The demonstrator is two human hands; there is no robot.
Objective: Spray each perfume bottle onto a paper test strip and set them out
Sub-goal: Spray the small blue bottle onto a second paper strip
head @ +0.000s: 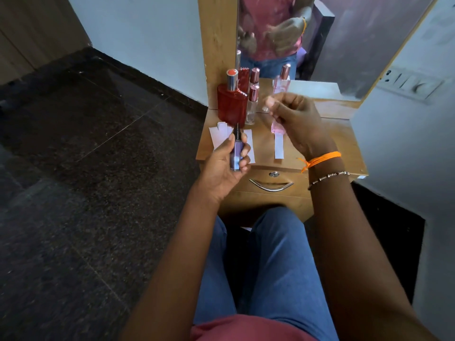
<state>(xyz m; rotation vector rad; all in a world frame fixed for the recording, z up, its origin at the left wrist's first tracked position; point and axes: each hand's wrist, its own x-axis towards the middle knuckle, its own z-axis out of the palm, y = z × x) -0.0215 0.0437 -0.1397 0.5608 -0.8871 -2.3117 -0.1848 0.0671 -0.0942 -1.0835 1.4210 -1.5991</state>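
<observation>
My left hand [221,166] grips a slim purple perfume bottle [235,153] upright over the table's front left, its black spray nozzle bare. Raised above the table, my right hand [295,119] has its fingers curled and pinches a small clear cap [266,106], which is blurred. A pink bottle [276,126] lies or stands mostly hidden behind that hand, with one white paper strip [279,148] in front of it. More strips [219,136] lie at the left, and another strip [250,146] sits partly behind my left fingers.
A big red bottle [231,107] and a slim clear bottle with a rose cap [251,107] stand at the back left of the small wooden dresser [344,143]. A mirror [332,45] rises behind them. Below is a drawer handle [270,187]; my knees sit under it.
</observation>
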